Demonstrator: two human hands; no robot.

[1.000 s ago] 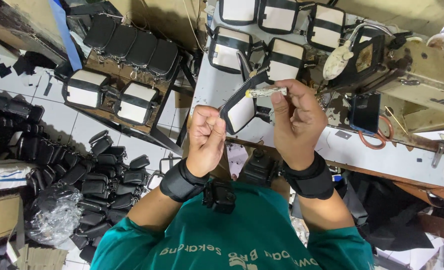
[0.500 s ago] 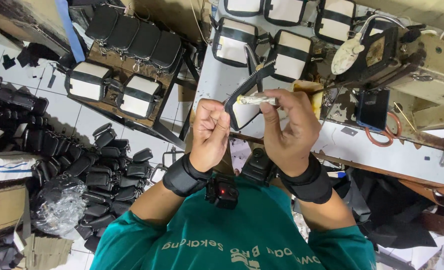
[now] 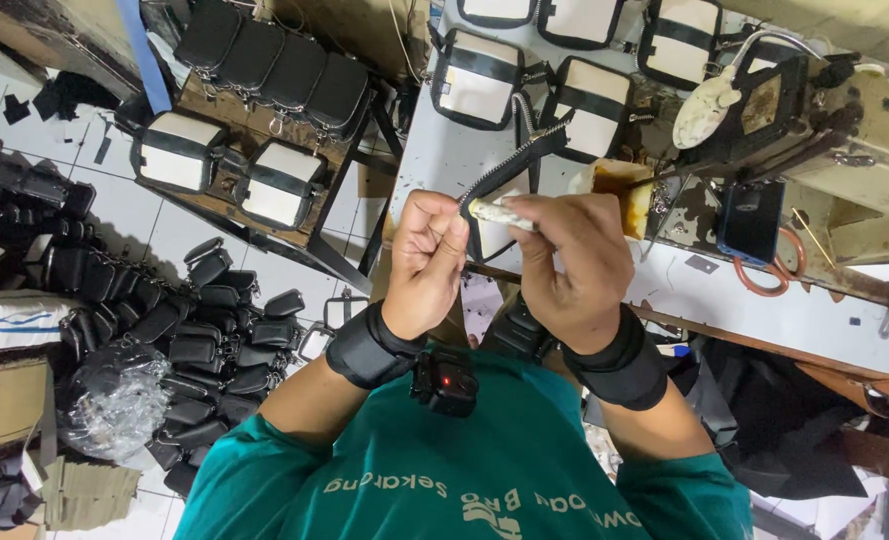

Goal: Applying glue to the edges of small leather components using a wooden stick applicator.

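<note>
Both hands are raised together above the worktop [image 3: 445, 150]: the left hand [image 3: 427, 262] is curled tight, pinching the lower end of a black zipper strip [image 3: 513, 165], and the right hand [image 3: 575, 268] is closed around a small pale stick-like tool [image 3: 492, 211] whose tip meets the strip just beside the left thumb. The strip runs up and away from the 2 hands toward the black-and-white pouches [image 3: 477, 82]. The tool's rear is hidden in the right fingers, so I can't tell what it is.
</note>
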